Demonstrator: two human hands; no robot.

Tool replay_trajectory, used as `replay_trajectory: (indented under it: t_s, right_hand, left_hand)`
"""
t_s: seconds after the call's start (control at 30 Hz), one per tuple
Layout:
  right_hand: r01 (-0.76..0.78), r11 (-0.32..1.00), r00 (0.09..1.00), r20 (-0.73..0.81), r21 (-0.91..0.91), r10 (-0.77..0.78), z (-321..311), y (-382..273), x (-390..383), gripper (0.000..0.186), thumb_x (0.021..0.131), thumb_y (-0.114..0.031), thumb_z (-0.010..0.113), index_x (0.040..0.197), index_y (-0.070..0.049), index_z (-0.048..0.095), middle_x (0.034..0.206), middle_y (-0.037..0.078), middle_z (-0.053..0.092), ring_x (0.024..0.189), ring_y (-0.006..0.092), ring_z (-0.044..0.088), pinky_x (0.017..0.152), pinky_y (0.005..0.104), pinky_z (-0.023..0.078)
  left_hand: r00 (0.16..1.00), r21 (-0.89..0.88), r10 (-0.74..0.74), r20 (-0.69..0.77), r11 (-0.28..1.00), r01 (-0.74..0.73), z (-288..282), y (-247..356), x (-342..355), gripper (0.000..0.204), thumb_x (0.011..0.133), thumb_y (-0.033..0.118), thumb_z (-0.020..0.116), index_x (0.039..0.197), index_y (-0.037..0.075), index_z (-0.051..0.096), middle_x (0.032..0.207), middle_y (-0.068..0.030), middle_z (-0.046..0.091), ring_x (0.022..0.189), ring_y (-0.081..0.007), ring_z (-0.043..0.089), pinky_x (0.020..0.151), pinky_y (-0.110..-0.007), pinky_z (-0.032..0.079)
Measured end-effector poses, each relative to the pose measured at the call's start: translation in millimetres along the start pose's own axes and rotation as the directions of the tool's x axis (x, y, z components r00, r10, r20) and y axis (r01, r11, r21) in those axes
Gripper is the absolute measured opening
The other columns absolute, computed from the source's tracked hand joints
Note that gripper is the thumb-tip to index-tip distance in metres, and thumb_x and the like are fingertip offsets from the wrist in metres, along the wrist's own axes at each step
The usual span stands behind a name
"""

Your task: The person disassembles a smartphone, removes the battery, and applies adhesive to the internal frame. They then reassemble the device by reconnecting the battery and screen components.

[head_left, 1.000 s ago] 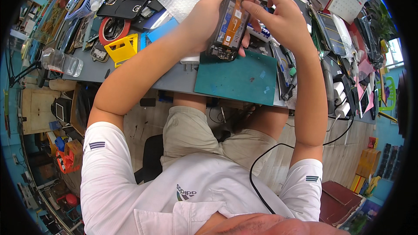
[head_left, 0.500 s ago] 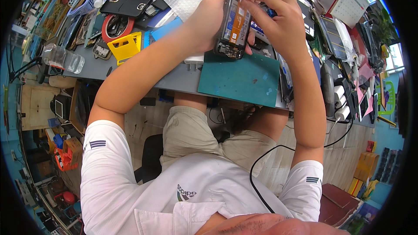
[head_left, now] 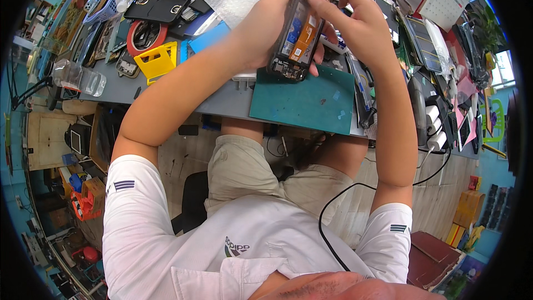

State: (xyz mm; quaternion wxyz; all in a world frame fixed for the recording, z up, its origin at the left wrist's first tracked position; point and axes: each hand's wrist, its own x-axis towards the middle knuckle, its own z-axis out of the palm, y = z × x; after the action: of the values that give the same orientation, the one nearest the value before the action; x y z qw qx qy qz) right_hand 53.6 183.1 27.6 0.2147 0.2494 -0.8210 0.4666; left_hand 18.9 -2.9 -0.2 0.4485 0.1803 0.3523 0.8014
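An opened smartphone point(head_left: 296, 41), its back off, is held up over the far edge of the green work mat point(head_left: 302, 100). Down its middle runs an orange flex cable point(head_left: 304, 41) across a dark battery, with bare circuit parts at the near end. My left hand point(head_left: 272, 19) is wrapped round the phone, thumb along its left side and fingertips showing at the right. At the phone's upper right, my right hand point(head_left: 352, 19) has thumb and forefinger brought together near the cable's far end. Anything between those fingertips is too small to make out.
Left on the grey table lie a yellow phone stand point(head_left: 157, 62), a red tape roll point(head_left: 149, 36), a black phone case point(head_left: 157, 5) and a clear bottle point(head_left: 79, 78). Bubble wrap point(head_left: 227, 0) lies behind my left hand. A desk calendar point(head_left: 438, 0) and white plugs point(head_left: 436, 133) are at right.
The phone's near end has swung slightly left and toward me. My right thumb and forefinger have drawn closer together at its far end. My left hand keeps its hold.
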Motion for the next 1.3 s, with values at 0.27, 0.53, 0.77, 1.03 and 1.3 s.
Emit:
replay_trajectory:
  t_s: [0.27, 0.53, 0.77, 1.03, 1.3]
  right_hand:
    - [-0.075, 0.856, 0.973, -0.151, 0.511, 0.175, -1.3, 10.7, -3.9, 0.015, 0.095, -0.012, 0.073, 0.101, -0.004, 0.063, 0.123, 0.005, 0.057, 0.097, 0.0091, 0.059, 0.081, 0.0248, 0.049]
    - [0.523, 0.775, 0.84, 0.064, -0.354, -0.538, 12.6, 5.4, 0.4, 0.02, 0.079, -0.009, 0.082, 0.096, -0.007, 0.071, 0.104, 0.007, 0.07, 0.096, 0.0275, 0.066, 0.085, 0.0409, 0.05]
    - [0.593, 0.69, 0.8, 0.205, -0.415, -0.563, 18.2, 10.4, -1.0, 0.019, 0.079, -0.006, 0.081, 0.094, -0.006, 0.071, 0.099, 0.004, 0.071, 0.091, 0.0251, 0.068, 0.082, 0.0393, 0.052]
    - [0.649, 0.6, 0.747, 0.242, -0.467, -0.62, 19.4, 7.0, -2.3, 0.021, 0.075, -0.005, 0.08, 0.093, -0.005, 0.071, 0.101, 0.005, 0.073, 0.089, 0.0253, 0.069, 0.087, 0.0384, 0.056]
    - [0.688, 0.5, 0.698, 0.289, -0.527, -0.655, 21.4, 1.3, -5.8, 0.019, 0.075, -0.007, 0.077, 0.091, -0.003, 0.068, 0.098, 0.007, 0.071, 0.087, 0.0241, 0.069, 0.088, 0.0389, 0.058]
  left_hand:
    - [0.958, -0.147, 0.287, -0.007, 0.947, -0.285, -16.9, 9.8, 6.8, 0.081, 0.105, 0.064, 0.018, 0.127, -0.005, 0.057, 0.102, -0.0216, 0.069, 0.083, -0.036, 0.071, 0.075, -0.054, 0.062]
    - [0.867, -0.206, 0.452, -0.21, 0.847, -0.491, -27.7, 15.5, 8.5, 0.063, 0.106, 0.061, 0.024, 0.111, 0.006, 0.056, 0.1, -0.0248, 0.067, 0.086, -0.038, 0.071, 0.079, -0.051, 0.062]
    - [0.838, -0.129, 0.47, -0.277, 0.846, -0.518, -33.7, 13.2, 8.5, 0.06, 0.107, 0.059, 0.026, 0.11, 0.008, 0.057, 0.093, -0.0231, 0.068, 0.085, -0.0367, 0.07, 0.079, -0.048, 0.061]
    - [0.83, -0.14, 0.47, -0.301, 0.839, -0.526, -35.1, 11.4, 12.1, 0.059, 0.107, 0.059, 0.024, 0.105, 0.01, 0.056, 0.09, -0.0217, 0.068, 0.084, -0.035, 0.07, 0.077, -0.047, 0.061]
    - [0.844, -0.092, 0.428, -0.322, 0.874, -0.478, -30.4, 12.5, 9.8, 0.058, 0.108, 0.059, 0.025, 0.105, 0.011, 0.057, 0.09, -0.0212, 0.069, 0.08, -0.0345, 0.07, 0.075, -0.046, 0.061]
